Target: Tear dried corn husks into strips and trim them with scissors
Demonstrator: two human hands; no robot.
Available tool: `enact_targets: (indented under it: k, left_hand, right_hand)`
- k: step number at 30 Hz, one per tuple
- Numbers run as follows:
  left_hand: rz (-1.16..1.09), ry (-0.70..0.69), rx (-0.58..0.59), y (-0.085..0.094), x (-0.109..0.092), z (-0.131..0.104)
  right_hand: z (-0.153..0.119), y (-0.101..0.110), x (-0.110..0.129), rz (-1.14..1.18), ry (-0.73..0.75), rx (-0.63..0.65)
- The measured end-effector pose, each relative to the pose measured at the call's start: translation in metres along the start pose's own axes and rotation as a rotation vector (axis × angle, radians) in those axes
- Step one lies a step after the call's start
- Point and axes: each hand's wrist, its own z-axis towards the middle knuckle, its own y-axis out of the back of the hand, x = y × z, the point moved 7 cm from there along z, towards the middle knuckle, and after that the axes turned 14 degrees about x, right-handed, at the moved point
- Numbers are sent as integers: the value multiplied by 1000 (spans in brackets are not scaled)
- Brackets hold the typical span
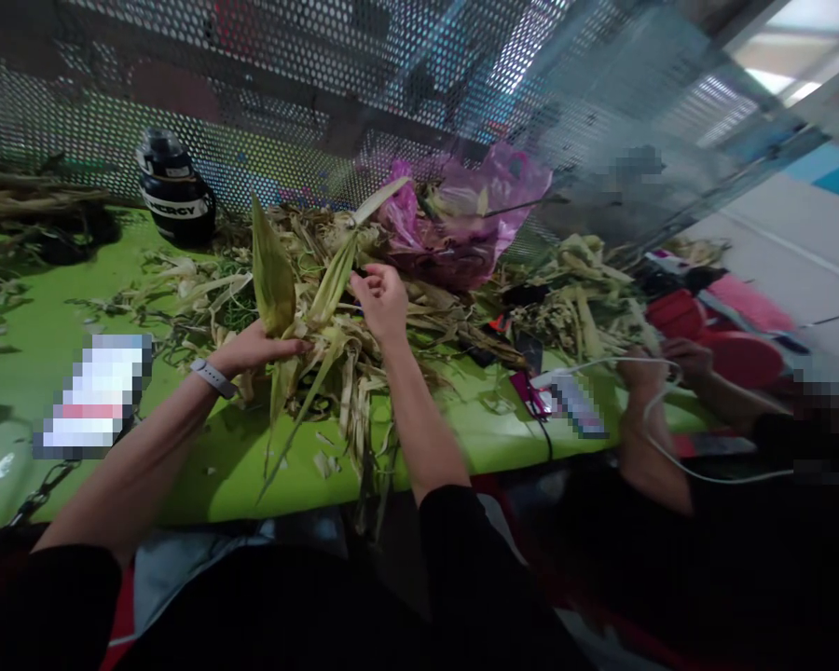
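Basically, green table (230, 485), heap of dry husks (419, 308) sprawled mid-table, some hanging over the near edge. Pink plastic bag (461, 238) by the far edge, right of middle; dark jug (176, 205) by the far edge, further left. Husk bundle (274, 275), leaves splayed, held upright above the table's near-edge middle. Blurred-out phone (98, 396) near the near edge, left part. Co-worker's hands (643, 370) by the right end, at a white cable (649, 424). Person's left hand (260, 347): fingers clamped on the bundle's base. Right hand (383, 300): thumb and forefinger together beside a raised leaf; dark bit at the tips, too small to identify.
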Motion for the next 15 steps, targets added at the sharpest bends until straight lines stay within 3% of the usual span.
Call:
enact_targets:
  k: [2,4,6,9,15]
  left_hand:
    - [0,-7,15,3,3,1]
    - [-32,-27,28,4,6,2]
    - [-86,-43,31,4,9,3]
    - [-150,-65,1,7,13,3]
    - [-112,-118,-167,25,23,5]
  right_hand:
    - [-7,4,27,-285,266,54]
    - [-18,-16,44,-517,475,291]
    - [-28,-40,46,-648,583,521]
    - [-30,-64,36,-663,597,662]
    - [-29,-74,30,-722,460,620]
